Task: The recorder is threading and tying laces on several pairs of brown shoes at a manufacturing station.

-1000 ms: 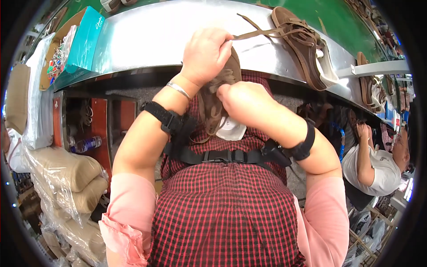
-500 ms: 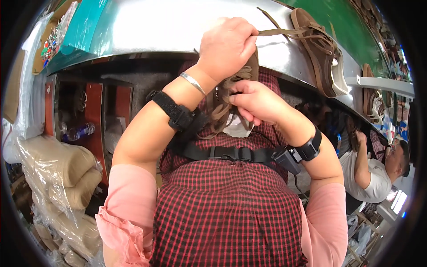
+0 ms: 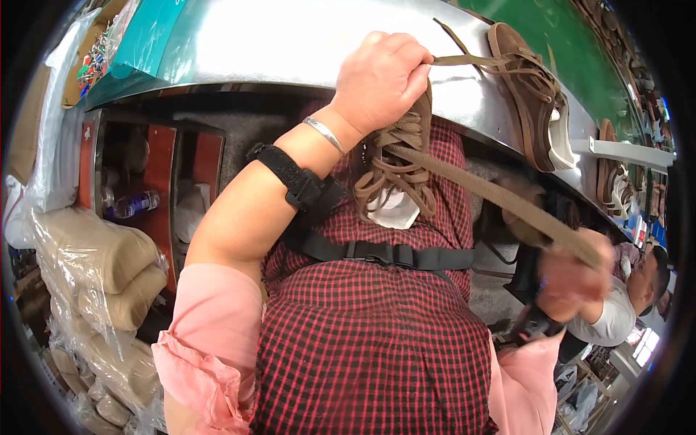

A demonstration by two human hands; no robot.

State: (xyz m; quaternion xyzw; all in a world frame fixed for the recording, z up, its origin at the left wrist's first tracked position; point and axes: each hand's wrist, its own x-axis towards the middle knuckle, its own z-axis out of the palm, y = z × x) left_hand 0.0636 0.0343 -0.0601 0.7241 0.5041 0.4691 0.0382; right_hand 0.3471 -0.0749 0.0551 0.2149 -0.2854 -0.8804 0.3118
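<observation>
A brown lace-up shoe [image 3: 423, 116] rests on my lap with its toe end up by the bench and white stuffing [image 3: 392, 208] in its opening. My left hand [image 3: 380, 80] is closed over the toe end, its fingertips hidden. From the eyelets a brown shoelace [image 3: 500, 201] runs taut down to the right. My right hand [image 3: 576, 279], smeared by motion, grips the far end of that lace. Looser loops of lace lie around the shoe's tongue. Another lace passes from beside my left thumb to a second brown shoe [image 3: 523, 94] on the bench.
The shiny metal bench [image 3: 275, 43] spans the front, with a teal box [image 3: 148, 43] at its left. A pale bar [image 3: 623, 152] juts in on the right, near more shoes [image 3: 609, 174]. Plastic-wrapped tan bundles [image 3: 101, 254] stand at left. Another person [image 3: 612, 319] sits at right.
My right hand has swung from the shoe's eyelets far out to the right, drawing the lace out straight. My left hand stays at the toe end. The view has shifted slightly.
</observation>
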